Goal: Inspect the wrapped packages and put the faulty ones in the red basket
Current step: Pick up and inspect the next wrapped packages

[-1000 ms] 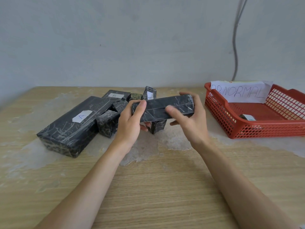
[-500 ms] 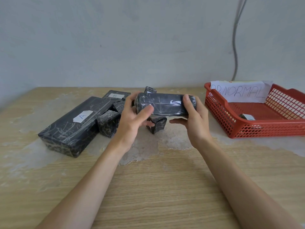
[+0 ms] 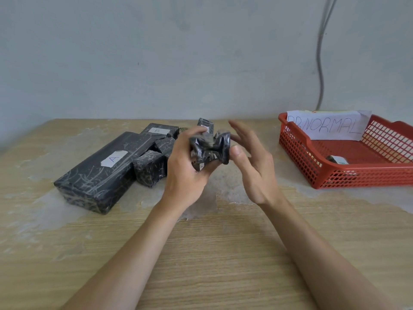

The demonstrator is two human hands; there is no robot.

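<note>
**Inspector:** On the worktop (image 3: 223, 253), where is the red basket (image 3: 362, 177)?

**Assistant:** Three o'clock from the hands, well apart. The right hand (image 3: 252, 166), nearer it, is open, fingers straight, thumb just beside the crumpled package (image 3: 210, 146).

**Inspector:** Who holds it?

**Assistant:** The left hand (image 3: 185, 166) alone, gripping it above the worktop's centre. Its waist is pinched in, long axis roughly nine-to-three. Judgement: faulty. It needs passing rightward or a cross-body reach.

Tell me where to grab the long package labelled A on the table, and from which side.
Grip the long package across its narrow width at the near half, coming from above. It lies flat, and small packages crowd its right side toward the far end; the near end looks free.
</note>
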